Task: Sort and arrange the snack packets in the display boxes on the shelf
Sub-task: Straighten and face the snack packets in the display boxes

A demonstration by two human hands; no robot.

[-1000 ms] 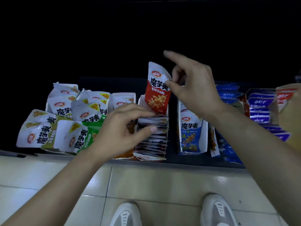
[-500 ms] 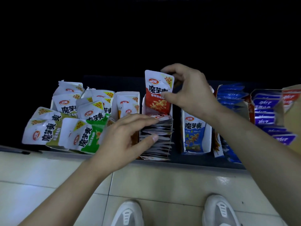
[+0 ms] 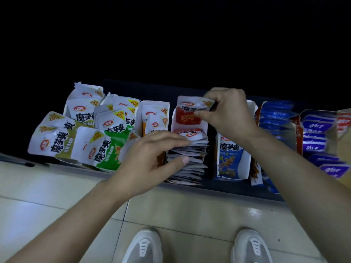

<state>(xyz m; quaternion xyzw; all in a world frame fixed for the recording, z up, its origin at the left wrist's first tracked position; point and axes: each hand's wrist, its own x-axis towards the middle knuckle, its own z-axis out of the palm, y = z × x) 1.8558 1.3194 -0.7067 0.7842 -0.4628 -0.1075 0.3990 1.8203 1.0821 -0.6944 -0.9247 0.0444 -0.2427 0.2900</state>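
At the back of the middle display box (image 3: 206, 128), my right hand (image 3: 228, 112) has its fingertips (image 3: 199, 113) pinched on the top edge of a red snack packet (image 3: 185, 115), which stands upright and partly sunk into the slot behind the row already filed there. My left hand (image 3: 152, 160) lies half open over that row of packets (image 3: 190, 158), fingers spread flat on the packet tops and thumb against their near edges; it presses them toward me but grips nothing that I can see. Outward from the hands, the blue-fronted box (image 3: 230, 158) just to the right looks filled and tidy, and the blue packets (image 3: 275, 116) and purple packets (image 3: 315, 137) farther right sit in rough rows, a few spilling forward. Left of the middle box, the white-and-green packets (image 3: 106, 150) lean and overlap loosely across their boxes, several tipped onto their sides at the shelf edge (image 3: 228, 192). I judge the red box close to complete once this packet is seated, while the left-hand group remains largely unsorted. White shoes (image 3: 144, 245) stand on the tiled floor (image 3: 57, 209) below.
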